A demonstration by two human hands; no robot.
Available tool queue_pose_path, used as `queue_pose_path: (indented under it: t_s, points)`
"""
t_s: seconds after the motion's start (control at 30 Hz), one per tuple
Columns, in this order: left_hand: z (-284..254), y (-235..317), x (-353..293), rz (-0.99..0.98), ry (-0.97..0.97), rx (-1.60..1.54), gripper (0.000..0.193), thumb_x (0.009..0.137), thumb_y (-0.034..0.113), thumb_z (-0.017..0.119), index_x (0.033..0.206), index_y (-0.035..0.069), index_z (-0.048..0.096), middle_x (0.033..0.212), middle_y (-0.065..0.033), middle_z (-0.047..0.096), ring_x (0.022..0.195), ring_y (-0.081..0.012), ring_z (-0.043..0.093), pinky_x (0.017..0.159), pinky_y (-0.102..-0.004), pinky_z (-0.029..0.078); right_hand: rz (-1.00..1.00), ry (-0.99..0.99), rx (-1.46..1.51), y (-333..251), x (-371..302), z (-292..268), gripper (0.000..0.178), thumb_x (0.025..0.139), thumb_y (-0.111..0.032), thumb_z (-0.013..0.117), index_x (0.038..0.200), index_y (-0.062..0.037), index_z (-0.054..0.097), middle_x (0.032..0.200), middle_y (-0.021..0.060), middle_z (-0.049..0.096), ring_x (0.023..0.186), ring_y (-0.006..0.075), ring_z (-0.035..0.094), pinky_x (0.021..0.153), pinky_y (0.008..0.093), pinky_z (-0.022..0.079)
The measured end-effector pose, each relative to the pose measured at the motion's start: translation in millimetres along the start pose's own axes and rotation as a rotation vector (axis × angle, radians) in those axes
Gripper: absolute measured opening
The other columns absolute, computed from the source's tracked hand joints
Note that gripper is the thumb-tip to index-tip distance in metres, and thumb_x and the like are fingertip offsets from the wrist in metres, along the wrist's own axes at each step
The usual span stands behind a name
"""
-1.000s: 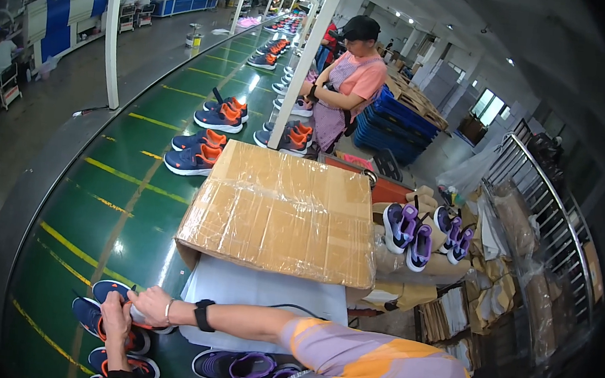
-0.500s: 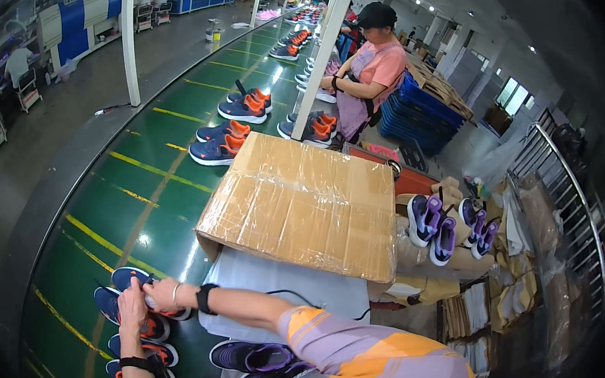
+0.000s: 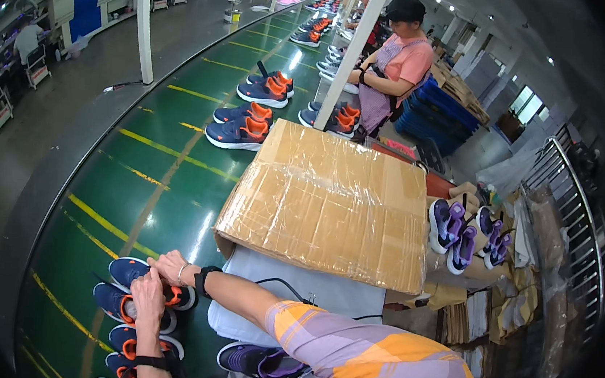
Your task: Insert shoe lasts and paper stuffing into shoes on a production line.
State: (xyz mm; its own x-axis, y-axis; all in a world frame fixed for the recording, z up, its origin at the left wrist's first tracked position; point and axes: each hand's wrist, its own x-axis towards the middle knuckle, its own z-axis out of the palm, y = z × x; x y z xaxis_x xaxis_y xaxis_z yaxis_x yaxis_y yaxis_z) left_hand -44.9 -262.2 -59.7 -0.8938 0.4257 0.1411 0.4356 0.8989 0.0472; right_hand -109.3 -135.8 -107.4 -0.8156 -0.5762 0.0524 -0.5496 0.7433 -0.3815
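Note:
Both hands meet over a navy sneaker (image 3: 127, 271) with orange trim, which lies toe to the left on the green conveyor belt at the lower left. My left hand (image 3: 148, 297) is closed, its fingertips pressed on the sneaker's upper near the opening. My right hand (image 3: 171, 267) reaches across from the right, fingers bent and closed at the same spot. What is pinched there is too small to make out. Just below lies another navy sneaker (image 3: 111, 300) with greyish stuffing in its opening. My left wrist crosses more orange-lined sneakers (image 3: 126, 340).
A taped cardboard box (image 3: 330, 199) stands beside the belt (image 3: 99, 184), above a white-covered surface (image 3: 231, 321). Purple-lined sneakers (image 3: 257, 359) sit below my right arm; others (image 3: 451, 229) stand right of the box. A co-worker (image 3: 402, 60) handles shoes farther along. A white post (image 3: 352, 55) rises nearby.
The view has shifted, so box and belt appear farther right and higher. My right hand has risen slightly off the sneaker's opening, and both hands stay at the same sneaker.

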Motion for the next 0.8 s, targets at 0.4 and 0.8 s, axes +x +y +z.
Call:
queue_pose_path:
  t_s: [0.4,0.8]
  points:
    - [-69,-13,-166,-0.341,0.036,-0.16,0.027,0.071,0.009,0.068,0.092,0.003,0.053,0.081,-0.0151,0.055,0.077,-0.0367,0.055,0.068,-0.0439,0.043,-0.448,-0.201,-0.075,-52,-73,-26,0.087,0.057,-0.048,0.078,0.13,-0.0187,0.041,0.1,0.0204,0.055,0.092,0.0359,0.057,0.078,0.0481,0.041]
    - [-59,-1,-226,-0.145,-0.274,0.23,0.037,0.08,0.041,0.06,0.098,0.009,0.061,0.094,-0.0063,0.06,0.102,-0.0298,0.049,0.072,-0.0504,0.042,-0.036,-0.179,-0.247,-16,-32,-32,0.045,0.071,-0.046,0.07,0.102,-0.0139,0.061,0.081,0.0082,0.066,0.082,0.0247,0.065,0.068,0.0392,0.046]
